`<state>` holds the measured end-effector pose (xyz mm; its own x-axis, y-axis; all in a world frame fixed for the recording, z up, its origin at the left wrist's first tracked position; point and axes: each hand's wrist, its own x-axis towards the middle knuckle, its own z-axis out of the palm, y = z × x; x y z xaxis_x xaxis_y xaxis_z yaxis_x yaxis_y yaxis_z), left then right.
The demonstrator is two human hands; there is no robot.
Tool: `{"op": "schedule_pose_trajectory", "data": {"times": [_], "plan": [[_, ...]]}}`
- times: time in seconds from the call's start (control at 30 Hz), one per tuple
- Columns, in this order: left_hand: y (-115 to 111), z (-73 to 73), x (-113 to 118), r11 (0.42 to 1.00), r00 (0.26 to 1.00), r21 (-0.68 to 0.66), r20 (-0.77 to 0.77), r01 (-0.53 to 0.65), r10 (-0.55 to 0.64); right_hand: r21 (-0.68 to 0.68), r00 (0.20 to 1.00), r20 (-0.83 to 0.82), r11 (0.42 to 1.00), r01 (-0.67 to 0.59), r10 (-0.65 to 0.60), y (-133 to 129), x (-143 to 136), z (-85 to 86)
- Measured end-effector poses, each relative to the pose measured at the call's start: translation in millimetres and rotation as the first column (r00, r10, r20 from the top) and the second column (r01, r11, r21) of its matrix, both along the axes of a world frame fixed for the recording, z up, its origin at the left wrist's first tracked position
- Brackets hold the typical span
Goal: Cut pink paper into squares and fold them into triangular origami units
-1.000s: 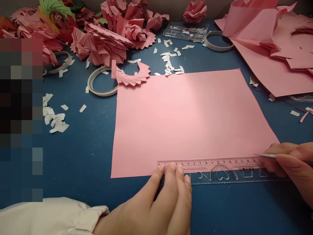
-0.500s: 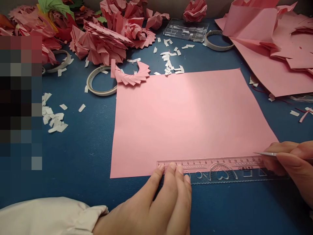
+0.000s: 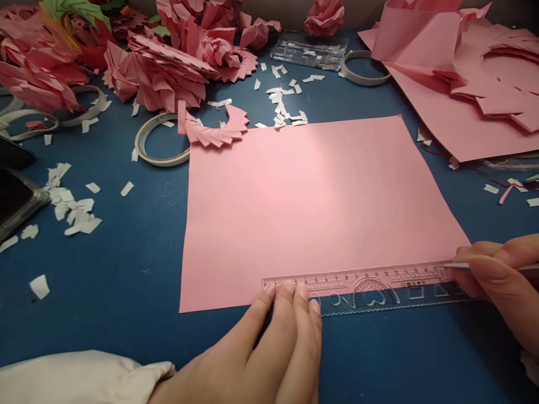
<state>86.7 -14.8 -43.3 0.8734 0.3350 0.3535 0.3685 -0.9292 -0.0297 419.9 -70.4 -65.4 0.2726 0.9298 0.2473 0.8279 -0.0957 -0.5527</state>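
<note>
A clear plastic ruler (image 3: 373,286) with cut-out shapes lies along the near edge of a pink paper sheet (image 3: 295,202), partly overhanging it. My left hand (image 3: 273,342) reaches up from below with fingers stretched out, their tips pressing on the ruler's left end. At the other end my right hand (image 3: 501,275) is closed around a slim silver craft knife (image 3: 458,266). The knife's point is at the ruler's upper edge, near the paper's right side. Whether it touches the paper I cannot tell.
A folded pink paper ring piece (image 3: 219,132) overlaps the sheet's far left corner beside a tape roll (image 3: 145,134). Behind are pink paper flowers (image 3: 164,73) and a clear plastic case (image 3: 309,50). More pink paper (image 3: 429,118) lies right; white scraps (image 3: 76,210) and a dark phone (image 3: 19,199) left.
The view has shifted slightly, bringing more of the left side into sight. The knife's point has come closer to the ruler's edge. My left hand still presses the ruler.
</note>
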Motion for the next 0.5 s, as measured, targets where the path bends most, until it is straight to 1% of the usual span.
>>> {"op": "schedule_pose_trajectory", "data": {"times": [0.07,0.13,0.23,0.33,0.5], "plan": [[0.4,-1.2,0.5,1.0,0.999,0.016,0.039,-0.016,0.015,0.0,0.999,-0.038,1.0,0.024,-0.024,-1.4,-8.6,3.3],[0.4,-2.8,1.2,1.0,0.999,0.011,0.042,-0.023,0.023,0.004,0.998,-0.022,0.999,0.053,-0.053,-1.8,-11.3,4.0],[0.0,-5.5,1.0,0.999,0.997,-0.012,0.065,-0.034,0.035,0.037,0.998,0.038,0.998,-0.058,0.056,-0.1,-4.9,1.4],[0.0,-7.7,-0.7,0.999,0.996,-0.012,0.081,-0.03,0.031,0.067,0.978,0.096,0.98,-0.189,0.182,2.6,1.8,-0.4],[0.3,-8.7,-2.7,0.999,0.996,-0.001,0.084,-0.038,0.038,0.073,0.971,0.128,0.975,-0.212,0.201,4.3,1.4,2.1]]}}
